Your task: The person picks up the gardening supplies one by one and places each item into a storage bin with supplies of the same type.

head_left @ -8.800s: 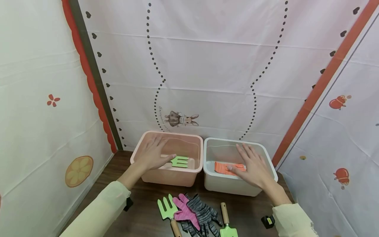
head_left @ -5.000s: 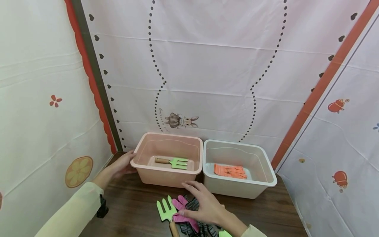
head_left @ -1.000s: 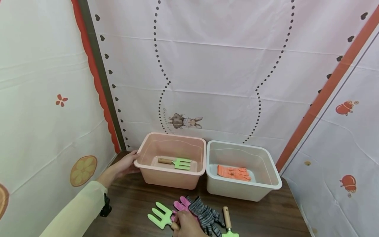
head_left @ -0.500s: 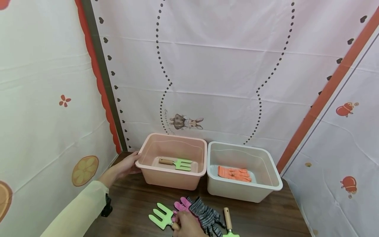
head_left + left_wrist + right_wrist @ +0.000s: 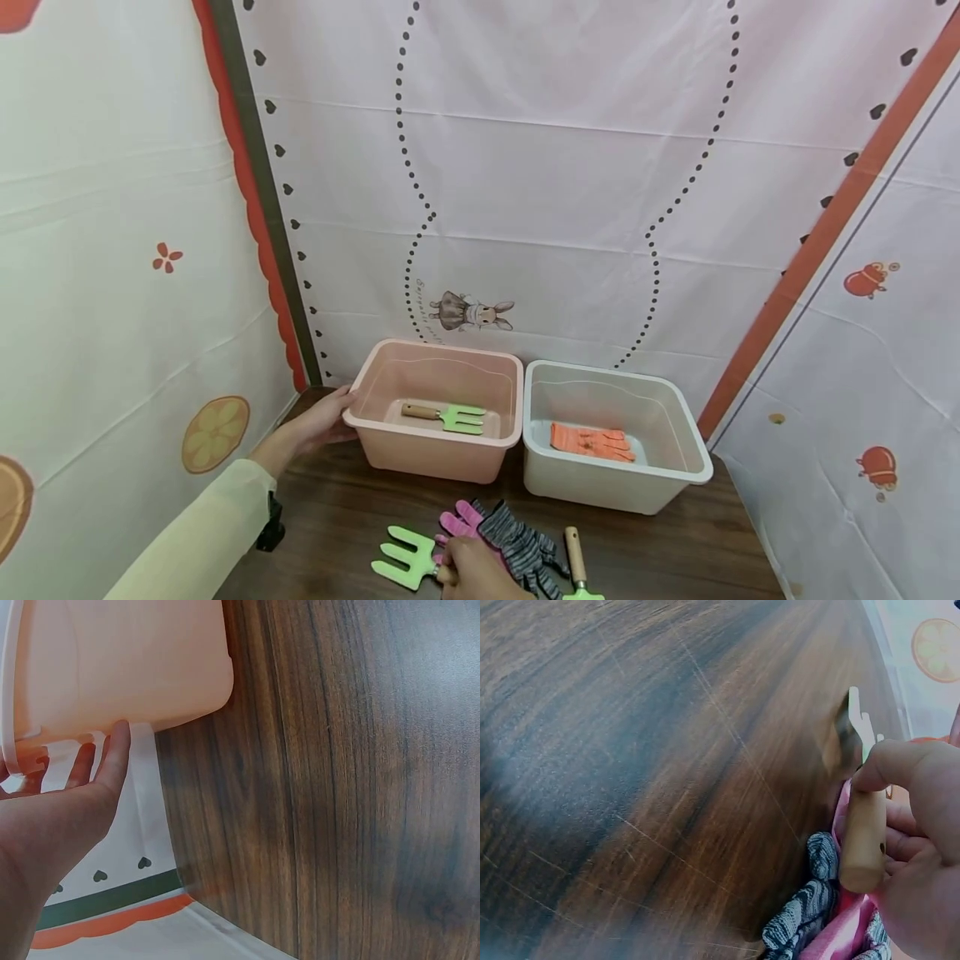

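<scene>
One green three-tined fork (image 5: 411,560) in front of the pink bin, at the near side of the dark wooden table (image 5: 337,517). Wooden handle (image 5: 864,836) pinched between thumb and fingers of the right hand (image 5: 480,571), with a small dark spot near the butt end; tines pointing to the left, a shadow beneath. Just beside the fork and close under the right hand, a pink glove (image 5: 465,514) overlapped by a grey marled glove (image 5: 517,537). To the right of these, a trowel (image 5: 573,554) with wooden handle and green blade, cut off by the lower edge of the head view.

Farther back, the pink bin (image 5: 431,457), gripped at its left end by the left hand (image 5: 326,418): thumb at the rim, fingers against the outer wall. Inside, flat on the floor, a second green fork (image 5: 459,419). Just right of it, a white bin (image 5: 607,485) with an orange glove (image 5: 591,442) bearing a small dark mark, too small to read.

Behind both bins, a pale printed cloth (image 5: 540,183) with dotted lines and a sideways rabbit (image 5: 468,311); beside the rabbit, curved lettering (image 5: 422,304), also sideways, too small to read surely.
</scene>
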The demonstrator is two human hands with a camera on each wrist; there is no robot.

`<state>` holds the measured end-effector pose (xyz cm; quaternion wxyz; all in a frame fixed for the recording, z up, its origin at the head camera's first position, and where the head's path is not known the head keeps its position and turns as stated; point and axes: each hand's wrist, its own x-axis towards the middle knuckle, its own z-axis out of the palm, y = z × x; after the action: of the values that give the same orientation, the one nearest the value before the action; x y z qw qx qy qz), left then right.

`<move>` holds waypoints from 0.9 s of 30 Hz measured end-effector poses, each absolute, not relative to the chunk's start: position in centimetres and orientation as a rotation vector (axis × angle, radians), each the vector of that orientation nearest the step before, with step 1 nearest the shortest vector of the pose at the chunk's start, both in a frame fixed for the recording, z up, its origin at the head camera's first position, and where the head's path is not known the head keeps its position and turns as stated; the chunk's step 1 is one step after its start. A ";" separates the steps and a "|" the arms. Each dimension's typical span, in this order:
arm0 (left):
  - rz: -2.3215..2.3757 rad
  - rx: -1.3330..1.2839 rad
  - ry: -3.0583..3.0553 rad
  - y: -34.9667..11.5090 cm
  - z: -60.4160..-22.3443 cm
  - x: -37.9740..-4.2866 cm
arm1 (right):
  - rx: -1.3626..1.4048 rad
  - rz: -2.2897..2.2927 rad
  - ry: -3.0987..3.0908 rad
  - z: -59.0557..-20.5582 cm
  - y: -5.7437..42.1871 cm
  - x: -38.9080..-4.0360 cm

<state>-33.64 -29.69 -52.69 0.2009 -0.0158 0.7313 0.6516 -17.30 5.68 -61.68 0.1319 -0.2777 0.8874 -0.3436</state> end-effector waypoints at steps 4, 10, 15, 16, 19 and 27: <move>1.833 -0.055 2.037 -29.7 -52.7 -33.7 | -0.731 -1.079 2.503 -61.3 6.1 -17.5; 1.829 -0.082 2.040 -29.7 -52.6 -33.7 | -0.734 -1.111 2.489 -61.3 6.4 -17.6; 1.820 -0.095 2.044 -29.6 -52.5 -33.8 | -0.766 -1.142 2.476 -61.2 6.6 -17.8; 1.825 -0.098 2.039 -29.6 -52.4 -33.9 | -0.768 -1.149 2.468 -61.0 6.6 -17.8; 1.822 -0.073 2.038 -29.6 -52.4 -33.8 | -0.792 -1.168 2.446 -60.4 6.8 -17.9; 1.826 -0.056 2.036 -29.7 -52.7 -33.6 | -0.870 -1.107 2.478 -58.0 7.1 -18.0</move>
<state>-33.59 -29.73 -52.66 0.2018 -0.0202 0.7289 0.6539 -17.98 7.15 -57.98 0.1451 -0.3022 0.8603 -0.3842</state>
